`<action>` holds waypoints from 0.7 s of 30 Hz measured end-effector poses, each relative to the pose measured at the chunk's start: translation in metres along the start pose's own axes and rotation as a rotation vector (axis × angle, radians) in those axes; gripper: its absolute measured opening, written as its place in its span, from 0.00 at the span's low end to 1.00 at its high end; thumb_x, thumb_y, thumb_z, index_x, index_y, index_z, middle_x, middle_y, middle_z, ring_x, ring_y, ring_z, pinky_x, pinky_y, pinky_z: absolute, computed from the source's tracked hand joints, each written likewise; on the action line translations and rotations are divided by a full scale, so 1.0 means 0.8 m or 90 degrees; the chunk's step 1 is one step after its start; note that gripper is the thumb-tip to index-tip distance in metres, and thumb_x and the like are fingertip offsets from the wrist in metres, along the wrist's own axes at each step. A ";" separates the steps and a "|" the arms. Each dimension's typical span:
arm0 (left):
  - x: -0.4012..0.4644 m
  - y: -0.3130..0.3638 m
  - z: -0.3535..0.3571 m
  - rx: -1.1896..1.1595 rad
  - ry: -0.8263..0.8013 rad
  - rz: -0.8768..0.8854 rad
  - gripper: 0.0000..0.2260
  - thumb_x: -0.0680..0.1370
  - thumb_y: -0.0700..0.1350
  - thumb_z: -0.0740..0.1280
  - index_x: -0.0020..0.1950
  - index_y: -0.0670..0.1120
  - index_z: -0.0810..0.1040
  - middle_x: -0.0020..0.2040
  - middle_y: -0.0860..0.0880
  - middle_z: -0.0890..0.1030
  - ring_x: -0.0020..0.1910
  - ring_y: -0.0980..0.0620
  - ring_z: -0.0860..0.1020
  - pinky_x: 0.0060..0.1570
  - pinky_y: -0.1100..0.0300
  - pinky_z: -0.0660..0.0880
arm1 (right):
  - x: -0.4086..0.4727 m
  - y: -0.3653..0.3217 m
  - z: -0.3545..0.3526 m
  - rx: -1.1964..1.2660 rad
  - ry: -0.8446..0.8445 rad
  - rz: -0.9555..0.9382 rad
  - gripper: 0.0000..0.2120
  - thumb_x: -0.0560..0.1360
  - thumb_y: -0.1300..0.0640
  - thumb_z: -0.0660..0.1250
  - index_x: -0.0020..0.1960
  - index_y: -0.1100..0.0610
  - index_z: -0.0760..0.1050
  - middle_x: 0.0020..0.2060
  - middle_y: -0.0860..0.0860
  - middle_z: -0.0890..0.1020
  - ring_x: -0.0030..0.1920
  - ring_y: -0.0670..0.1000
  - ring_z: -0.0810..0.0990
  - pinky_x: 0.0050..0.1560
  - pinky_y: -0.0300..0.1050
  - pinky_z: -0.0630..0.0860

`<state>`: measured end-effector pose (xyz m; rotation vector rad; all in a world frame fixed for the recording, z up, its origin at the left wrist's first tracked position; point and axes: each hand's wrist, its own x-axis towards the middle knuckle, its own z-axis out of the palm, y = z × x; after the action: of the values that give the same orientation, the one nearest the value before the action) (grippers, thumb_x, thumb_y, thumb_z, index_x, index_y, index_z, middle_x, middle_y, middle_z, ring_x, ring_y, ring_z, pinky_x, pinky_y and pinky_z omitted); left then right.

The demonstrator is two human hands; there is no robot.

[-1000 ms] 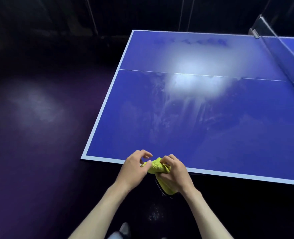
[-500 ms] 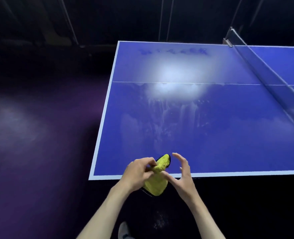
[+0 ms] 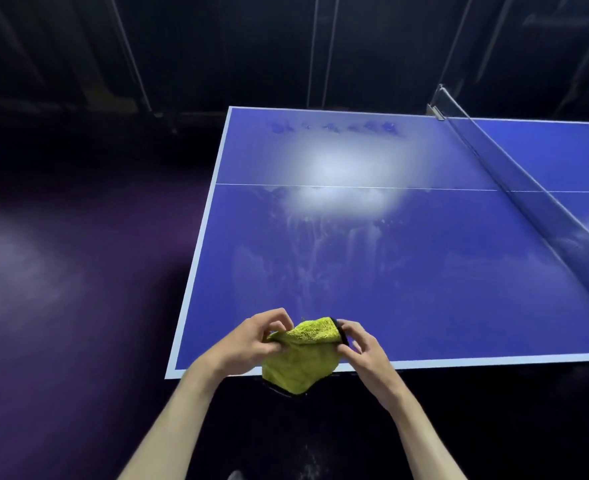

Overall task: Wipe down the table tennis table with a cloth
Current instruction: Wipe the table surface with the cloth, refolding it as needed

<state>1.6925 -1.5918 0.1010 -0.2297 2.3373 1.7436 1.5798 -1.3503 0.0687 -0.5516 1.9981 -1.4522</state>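
Observation:
A yellow-green cloth (image 3: 301, 360) with a dark hem hangs over the near edge of the blue table tennis table (image 3: 407, 271). My left hand (image 3: 251, 341) pinches its left top corner. My right hand (image 3: 364, 348) pinches its right top corner, so the cloth is stretched between both hands, its lower part drooping below the table edge. The table surface shows whitish streaks and smears and a bright light reflection near the centre line.
The net (image 3: 528, 202) crosses the table at the right, with its post (image 3: 436, 102) at the far edge. Dark purple floor (image 3: 61, 271) lies left of the table. A dark wall stands behind. A shoe tip (image 3: 234, 474) shows at the bottom.
The cloth went from bunched up between my hands to spread open. My right hand let go half a second ago and has now regripped the right corner. The view shifted right.

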 end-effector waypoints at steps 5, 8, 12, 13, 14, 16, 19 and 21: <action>0.010 0.015 0.015 0.026 -0.018 -0.018 0.07 0.76 0.38 0.67 0.51 0.49 0.75 0.39 0.55 0.78 0.41 0.54 0.74 0.45 0.55 0.72 | 0.006 -0.006 -0.019 -0.106 -0.099 -0.051 0.38 0.74 0.58 0.78 0.78 0.41 0.64 0.76 0.33 0.68 0.76 0.34 0.64 0.72 0.36 0.65; 0.013 0.014 0.022 0.086 0.001 -0.064 0.07 0.77 0.42 0.67 0.51 0.53 0.76 0.41 0.56 0.81 0.41 0.57 0.77 0.42 0.61 0.75 | 0.019 -0.009 -0.028 -0.109 -0.096 -0.065 0.07 0.76 0.61 0.75 0.52 0.52 0.83 0.45 0.45 0.86 0.49 0.44 0.83 0.53 0.44 0.77; 0.015 0.000 0.030 0.207 0.039 -0.104 0.03 0.79 0.49 0.69 0.51 0.56 0.78 0.42 0.56 0.80 0.40 0.58 0.77 0.39 0.65 0.73 | 0.021 -0.007 -0.035 -0.062 -0.041 -0.078 0.12 0.77 0.56 0.75 0.40 0.60 0.75 0.34 0.48 0.75 0.36 0.47 0.74 0.40 0.44 0.70; 0.016 -0.004 0.033 0.231 0.056 -0.113 0.02 0.79 0.50 0.69 0.50 0.56 0.78 0.41 0.56 0.80 0.40 0.57 0.76 0.39 0.64 0.72 | 0.020 -0.009 -0.034 -0.066 -0.038 -0.081 0.12 0.78 0.56 0.74 0.41 0.60 0.75 0.34 0.47 0.75 0.36 0.47 0.74 0.40 0.43 0.70; 0.018 -0.007 0.037 0.251 0.077 -0.121 0.02 0.79 0.50 0.69 0.48 0.57 0.78 0.41 0.55 0.79 0.40 0.56 0.76 0.39 0.62 0.73 | 0.020 -0.012 -0.032 -0.074 -0.033 -0.082 0.12 0.79 0.57 0.73 0.42 0.60 0.74 0.34 0.46 0.75 0.36 0.46 0.74 0.40 0.42 0.70; 0.024 -0.012 0.044 0.266 0.129 -0.127 0.02 0.78 0.49 0.68 0.47 0.57 0.77 0.41 0.56 0.79 0.41 0.55 0.77 0.44 0.55 0.77 | 0.022 -0.016 -0.029 -0.078 -0.017 -0.082 0.12 0.80 0.58 0.72 0.41 0.59 0.73 0.34 0.43 0.75 0.36 0.45 0.73 0.40 0.38 0.71; 0.032 -0.014 0.057 0.318 0.212 -0.105 0.06 0.77 0.50 0.69 0.53 0.58 0.76 0.49 0.59 0.79 0.51 0.55 0.75 0.53 0.52 0.75 | 0.023 -0.022 -0.028 -0.042 -0.001 -0.084 0.10 0.82 0.58 0.70 0.43 0.59 0.75 0.34 0.41 0.76 0.36 0.44 0.75 0.40 0.35 0.71; 0.033 -0.017 0.066 0.307 0.281 -0.083 0.12 0.78 0.51 0.70 0.60 0.59 0.76 0.56 0.60 0.76 0.57 0.57 0.72 0.57 0.55 0.71 | 0.022 -0.024 -0.029 -0.007 0.009 -0.080 0.08 0.82 0.57 0.70 0.46 0.61 0.76 0.36 0.43 0.78 0.38 0.45 0.76 0.42 0.37 0.72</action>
<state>1.6743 -1.5446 0.0669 -0.7206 2.8816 1.1042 1.5508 -1.3516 0.0884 -0.6843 2.0159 -1.5238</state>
